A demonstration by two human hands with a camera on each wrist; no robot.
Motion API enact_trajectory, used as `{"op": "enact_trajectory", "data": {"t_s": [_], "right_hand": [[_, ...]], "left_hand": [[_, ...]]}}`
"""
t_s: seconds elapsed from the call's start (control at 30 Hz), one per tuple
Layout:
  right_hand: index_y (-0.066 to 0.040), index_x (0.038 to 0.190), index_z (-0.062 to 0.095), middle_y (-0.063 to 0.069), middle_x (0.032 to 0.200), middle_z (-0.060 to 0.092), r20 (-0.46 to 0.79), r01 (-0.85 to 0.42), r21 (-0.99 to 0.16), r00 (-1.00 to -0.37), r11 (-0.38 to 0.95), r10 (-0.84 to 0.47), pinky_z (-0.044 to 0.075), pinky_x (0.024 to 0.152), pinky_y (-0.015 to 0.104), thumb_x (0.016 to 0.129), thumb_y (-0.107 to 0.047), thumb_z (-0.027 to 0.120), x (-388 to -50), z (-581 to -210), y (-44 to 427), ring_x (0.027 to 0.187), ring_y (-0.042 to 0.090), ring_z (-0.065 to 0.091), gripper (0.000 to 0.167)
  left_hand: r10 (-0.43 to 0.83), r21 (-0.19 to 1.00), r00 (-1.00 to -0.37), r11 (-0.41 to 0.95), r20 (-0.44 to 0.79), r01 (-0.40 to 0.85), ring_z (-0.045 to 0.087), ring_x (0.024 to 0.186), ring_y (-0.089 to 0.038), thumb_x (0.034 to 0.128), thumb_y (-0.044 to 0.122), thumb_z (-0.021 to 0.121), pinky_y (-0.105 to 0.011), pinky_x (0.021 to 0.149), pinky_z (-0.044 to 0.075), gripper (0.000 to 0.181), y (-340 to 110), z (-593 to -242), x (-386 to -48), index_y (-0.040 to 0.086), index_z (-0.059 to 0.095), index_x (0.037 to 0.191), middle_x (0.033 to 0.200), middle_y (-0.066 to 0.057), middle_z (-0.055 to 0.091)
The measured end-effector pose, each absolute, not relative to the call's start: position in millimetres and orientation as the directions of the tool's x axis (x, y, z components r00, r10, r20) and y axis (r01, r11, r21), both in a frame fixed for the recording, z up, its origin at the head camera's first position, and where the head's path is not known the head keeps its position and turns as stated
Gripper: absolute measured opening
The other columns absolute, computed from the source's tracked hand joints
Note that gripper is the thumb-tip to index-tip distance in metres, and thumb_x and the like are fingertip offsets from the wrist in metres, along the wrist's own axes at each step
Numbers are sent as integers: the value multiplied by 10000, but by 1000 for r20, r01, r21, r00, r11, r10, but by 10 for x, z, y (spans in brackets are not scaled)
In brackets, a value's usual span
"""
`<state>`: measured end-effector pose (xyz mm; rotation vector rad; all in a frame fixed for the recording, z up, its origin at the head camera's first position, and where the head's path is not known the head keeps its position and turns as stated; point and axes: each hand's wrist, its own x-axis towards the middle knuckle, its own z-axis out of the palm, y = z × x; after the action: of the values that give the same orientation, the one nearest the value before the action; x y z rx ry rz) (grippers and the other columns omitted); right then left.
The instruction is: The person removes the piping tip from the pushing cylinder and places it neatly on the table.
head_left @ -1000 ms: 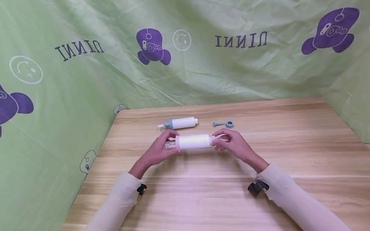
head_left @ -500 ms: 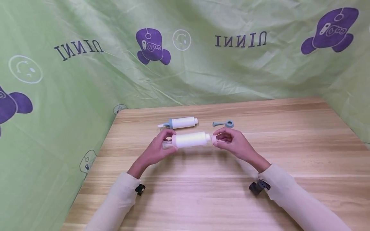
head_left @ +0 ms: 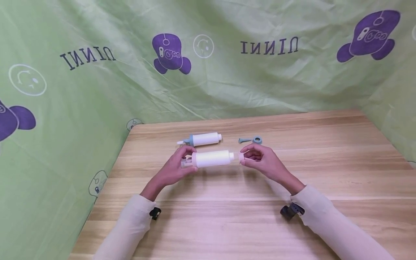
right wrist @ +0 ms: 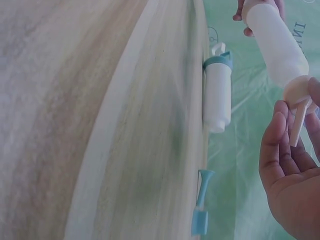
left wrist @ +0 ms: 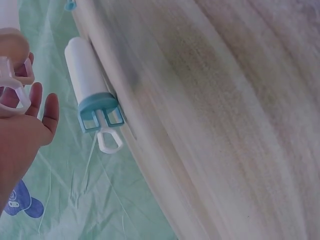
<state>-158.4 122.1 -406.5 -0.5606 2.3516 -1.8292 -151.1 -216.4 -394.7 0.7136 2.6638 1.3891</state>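
Note:
My left hand (head_left: 171, 167) grips the pink collar end of a white-barrelled pastry syringe (head_left: 212, 159), held level above the table. Clear and pale parts stick out past that hand, and the left wrist view shows a pale loop handle (left wrist: 15, 97) there. My right hand (head_left: 264, 162) pinches a pink nozzle cap (head_left: 241, 157) between thumb and fingers, just off the barrel's narrow right tip. In the right wrist view a thin spout (right wrist: 298, 125) points from the cap toward my palm. The cap's inside is hidden.
Behind my hands lies a second syringe (head_left: 206, 139) with a teal collar (left wrist: 97, 102). To its right are a teal nozzle (head_left: 245, 140) and a teal ring cap (head_left: 257, 139). A green printed curtain (head_left: 221, 83) hangs behind the wooden table (head_left: 221, 224).
The pink cap has come away from the barrel's right end in my right hand. My left hand has shifted slightly left with the syringe.

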Motion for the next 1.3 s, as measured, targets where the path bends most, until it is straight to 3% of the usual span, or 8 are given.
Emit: {"op": "enact_trajectory", "data": {"t_s": [0.23, 0.5, 1.3], "right_hand": [[4, 1148, 651, 126, 1019, 677, 148, -233, -947, -926, 219, -348, 556, 782, 272, 874, -106, 781, -1581, -4070, 1256, 933, 227, 667, 323], [-2, 1155, 643, 119, 992, 682, 115, -202, -957, -922, 207, -368, 560, 770, 289, 886, -119, 774, -1549, -4078, 1250, 919, 253, 669, 321], [-10, 1148, 651, 108, 985, 691, 108, -202, -956, -916, 211, -388, 557, 763, 288, 883, -122, 777, -1560, -4097, 1258, 913, 240, 675, 314]], "left_hand": [[405, 783, -904, 515, 136, 349, 552, 1114, -308, 818, 33, 805, -491, 955, 430, 540, -2195, -3958, -1537, 52, 508, 1268, 1214, -122, 591], [395, 791, -914, 530, 91, 307, 571, 1181, -352, 834, 13, 779, -538, 1014, 414, 544, -2238, -4006, -1563, 21, 485, 1291, 1260, -187, 616], [383, 744, -923, 606, 38, 282, 521, 1104, -315, 841, -43, 736, -471, 1002, 394, 494, -2350, -4224, -1662, 18, 445, 1235, 1198, -190, 564]]}}
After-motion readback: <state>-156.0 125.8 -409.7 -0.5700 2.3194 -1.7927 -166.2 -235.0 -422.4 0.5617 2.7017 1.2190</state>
